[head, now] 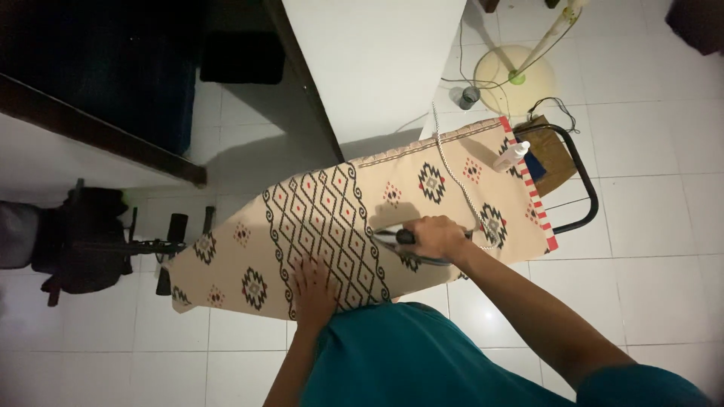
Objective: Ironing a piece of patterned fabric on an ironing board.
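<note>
Patterned cloth (332,226), beige with dark diamond motifs, lay spread over an ironing board (528,188) that ran across the head view from about eight o'clock to two o'clock, over a white tiled floor (656,226). The right hand (437,237) was wrapped fully around the handle of an iron (403,247), fingers closed, with the iron's sole flat on the cloth near the centre of the view and its tip pointing toward nine o'clock. The iron sat directly under the palm, so grip and tool were one unit. The left hand (313,290) lay flat and open at roughly seven o'clock of the iron, fingers splayed on the cloth near the board's near edge, gripping nothing, only pressing. A braided cord (452,169) trailed from the iron toward twelve o'clock, across the cloth and off the board's far side. A small white spray bottle (511,156) lay at the board's two o'clock end, beside a striped red-and-white hem. As a judgement, the spread fingers rested near the iron's tip and could be burned if the sole slid toward seven o'clock; the cord crossing the fabric could also snag or drag the cloth askew, and a lingering sole might scorch the weave.
</note>
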